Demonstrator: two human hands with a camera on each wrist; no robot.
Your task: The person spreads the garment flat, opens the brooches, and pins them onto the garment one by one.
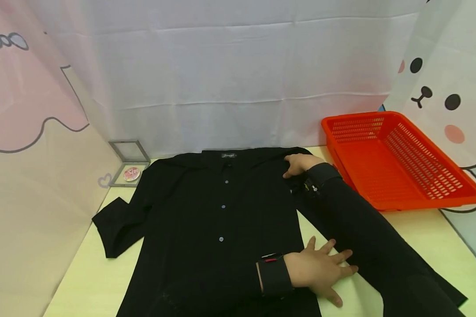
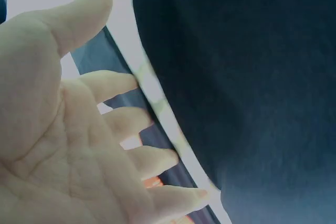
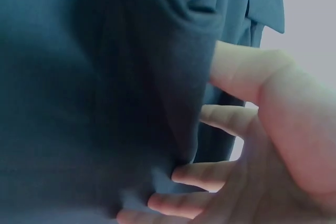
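Observation:
A black button-up shirt [image 1: 190, 207] lies spread front-up on the table, collar at the far side. Its sleeve on the left side is bent outward; the other is largely hidden by my right arm. My right hand [image 1: 301, 164] touches the shirt near the shoulder on the right side. In the right wrist view, its extended fingers [image 3: 207, 174] rest against the dark cloth [image 3: 105, 103]. My left hand [image 1: 315, 269] is spread palm down beside the shirt's right side edge, holding nothing. Its fingers [image 2: 152, 161] appear spread in the left wrist view.
A red-orange plastic basket [image 1: 400, 171] stands at the back right, close to my right forearm. At the back left is a grey-framed box [image 1: 128, 152] with a round pink item [image 1: 132, 174]. A white curtain [image 1: 222, 79] hangs behind the pale yellow table [image 1: 83, 273].

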